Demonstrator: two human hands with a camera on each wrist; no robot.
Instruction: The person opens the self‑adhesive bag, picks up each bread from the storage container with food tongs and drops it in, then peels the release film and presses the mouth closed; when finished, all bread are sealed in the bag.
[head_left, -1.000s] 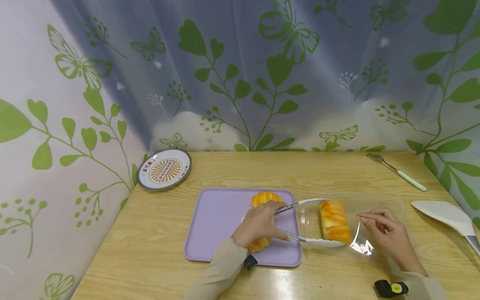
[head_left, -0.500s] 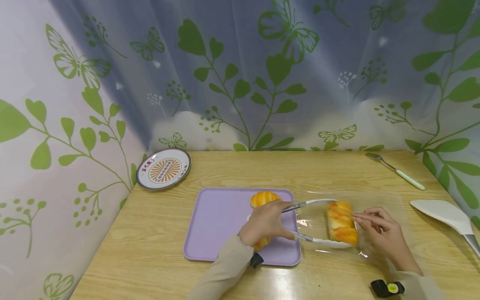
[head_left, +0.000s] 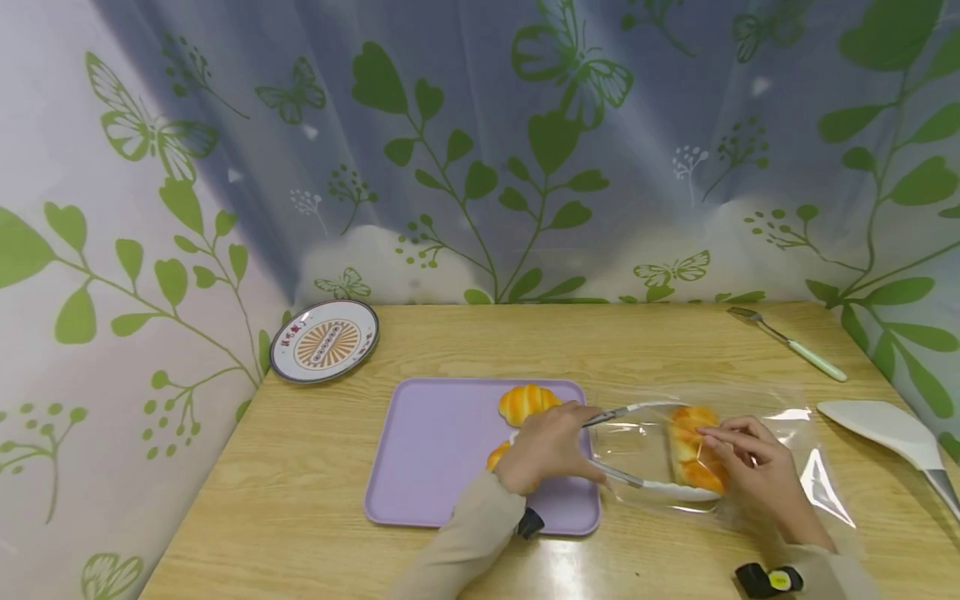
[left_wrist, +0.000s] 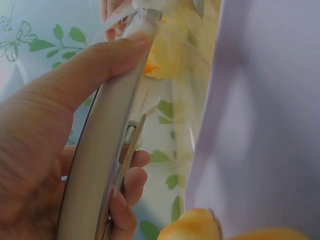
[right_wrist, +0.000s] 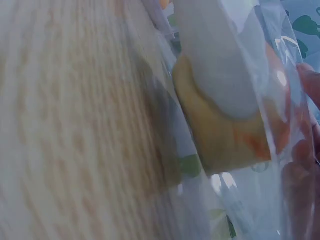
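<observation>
With my left hand (head_left: pixel 543 450) I hold a pair of tongs (left_wrist: pixel 102 145), thumb on one arm and fingers around the other. Their white ends sit on both sides of a rectangular orange-and-yellow bread (head_left: pixel 684 433). A clear plastic bag (head_left: pixel 817 487) surrounds the bread and the front of the tongs. My right hand (head_left: pixel 757 462) pinches the bag's film above the bread. In the right wrist view, one white tong end (right_wrist: pixel 225 70) lies against the bread (right_wrist: pixel 230 145) behind the film. Beneath my left hand is a purple tray (head_left: pixel 431 442).
On the tray lie a croissant-shaped bread (head_left: pixel 525 404) and another bread (head_left: pixel 497 454), partly covered by my left hand. A patterned plate (head_left: pixel 325 342) stands at the back left. To the right are a fork (head_left: pixel 795 343) and a white rice paddle (head_left: pixel 873 423).
The tongs and bread have moved rightward, deeper into the bag. My left hand has followed to the right, and my right hand now holds the film over the bread instead of beside it.
</observation>
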